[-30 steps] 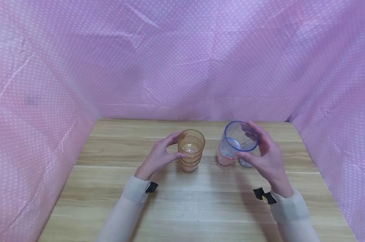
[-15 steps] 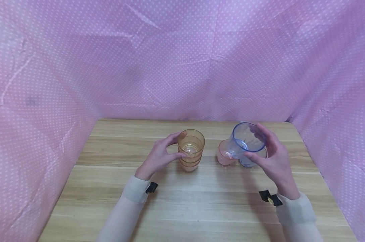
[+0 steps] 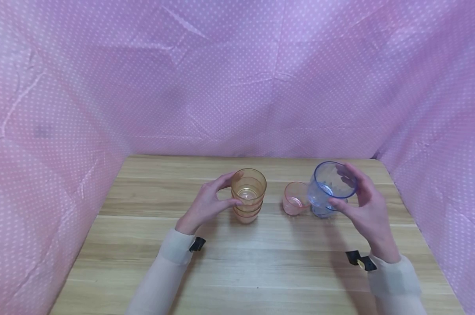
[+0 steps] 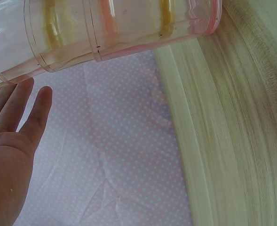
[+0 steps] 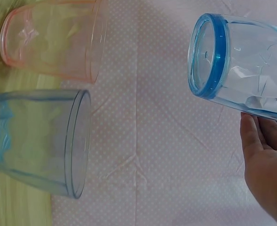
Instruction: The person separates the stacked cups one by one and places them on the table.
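Note:
My left hand [image 3: 209, 201] grips the top of a stack of clear cups [image 3: 247, 214], yellow and pink by turns, standing upright on the table. Thumb and fingers lie on either side of the yellow top cup. In the left wrist view the stack [image 4: 105, 33] crosses the upper edge, with fingertips against it. My right hand [image 3: 369, 214] holds a clear blue cup [image 3: 320, 190] in the air, mouth up. Below stands another blue cup [image 3: 321, 213], partly hidden in the head view. The right wrist view shows a gap between the held cup [image 5: 246, 66] and the standing one [image 5: 39, 141].
A single pink cup [image 3: 294, 203] stands just left of the standing blue cup, between it and the stack. The wooden table [image 3: 257, 262] ends at a pink dotted cloth [image 3: 237, 87] hanging at the back and both sides.
My right hand has carried the blue cup to the right, away from over the pink cup to above the standing blue cup. The left hand and the stack have stayed still.

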Tool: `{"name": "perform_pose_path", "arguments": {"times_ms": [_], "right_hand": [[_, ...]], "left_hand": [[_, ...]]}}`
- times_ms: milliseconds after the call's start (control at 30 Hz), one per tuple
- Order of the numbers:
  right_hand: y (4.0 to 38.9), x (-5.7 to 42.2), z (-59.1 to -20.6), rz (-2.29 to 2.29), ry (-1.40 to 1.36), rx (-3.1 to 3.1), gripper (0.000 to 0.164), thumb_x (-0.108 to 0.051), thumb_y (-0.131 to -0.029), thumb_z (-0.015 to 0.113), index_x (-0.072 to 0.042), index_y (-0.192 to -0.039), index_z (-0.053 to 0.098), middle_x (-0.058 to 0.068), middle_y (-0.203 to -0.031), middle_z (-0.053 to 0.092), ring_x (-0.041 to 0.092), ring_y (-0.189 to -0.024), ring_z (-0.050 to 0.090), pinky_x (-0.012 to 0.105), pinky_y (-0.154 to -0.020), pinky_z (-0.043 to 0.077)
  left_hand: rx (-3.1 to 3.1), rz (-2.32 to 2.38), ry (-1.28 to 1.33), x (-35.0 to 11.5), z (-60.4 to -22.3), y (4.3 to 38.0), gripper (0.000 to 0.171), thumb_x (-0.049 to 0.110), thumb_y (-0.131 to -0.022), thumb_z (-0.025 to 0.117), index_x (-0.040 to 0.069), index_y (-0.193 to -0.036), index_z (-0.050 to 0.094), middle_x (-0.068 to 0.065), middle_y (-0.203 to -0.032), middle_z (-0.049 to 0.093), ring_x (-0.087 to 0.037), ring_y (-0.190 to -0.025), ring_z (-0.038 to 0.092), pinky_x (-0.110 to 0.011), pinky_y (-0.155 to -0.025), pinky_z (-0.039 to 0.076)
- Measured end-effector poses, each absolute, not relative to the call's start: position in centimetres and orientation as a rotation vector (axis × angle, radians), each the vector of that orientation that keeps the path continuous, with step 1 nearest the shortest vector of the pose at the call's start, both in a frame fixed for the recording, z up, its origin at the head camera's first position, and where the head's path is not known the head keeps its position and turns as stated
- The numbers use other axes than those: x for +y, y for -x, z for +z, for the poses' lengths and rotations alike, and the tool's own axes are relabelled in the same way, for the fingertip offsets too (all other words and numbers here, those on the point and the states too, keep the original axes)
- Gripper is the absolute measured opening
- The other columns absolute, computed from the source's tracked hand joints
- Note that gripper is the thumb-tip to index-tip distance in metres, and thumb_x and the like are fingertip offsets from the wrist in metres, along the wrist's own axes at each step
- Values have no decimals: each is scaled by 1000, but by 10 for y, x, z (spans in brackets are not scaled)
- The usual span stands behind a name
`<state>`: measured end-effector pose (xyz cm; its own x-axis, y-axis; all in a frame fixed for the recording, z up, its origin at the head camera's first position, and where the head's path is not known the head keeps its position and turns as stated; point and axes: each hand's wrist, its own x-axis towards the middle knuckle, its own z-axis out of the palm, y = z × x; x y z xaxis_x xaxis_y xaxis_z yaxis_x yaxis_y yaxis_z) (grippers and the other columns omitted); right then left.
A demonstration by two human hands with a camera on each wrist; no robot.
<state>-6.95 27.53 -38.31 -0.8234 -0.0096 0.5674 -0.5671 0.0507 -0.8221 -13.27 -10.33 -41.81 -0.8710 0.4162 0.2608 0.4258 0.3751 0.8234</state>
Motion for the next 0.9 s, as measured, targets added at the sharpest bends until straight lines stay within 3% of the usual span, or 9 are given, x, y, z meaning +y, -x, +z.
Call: {"name": "perform_pose_path", "arguments": {"times_ms": [267,900], "right_hand": [[68,287,-390,1863,-591,-1851,85,38,-66,69,19,-144,43,25,-142,58,28,-132,54,28,-112,44],[61,304,-395,1921,-468,-1838,83,41,-69,62,17,-145,43,23,-145,58,26,-133,55,27,-114,42]], "left_hand": [[-2589,-1562,802,-103,-418,132,81,19,-77,91,4,-148,54,-14,-136,67,-34,-122,66,-51,-111,47],[-2593,-1553,812,-104,-420,133,81,18,-77,91,2,-148,54,-15,-136,67,-35,-122,66,-50,-111,48]]}}
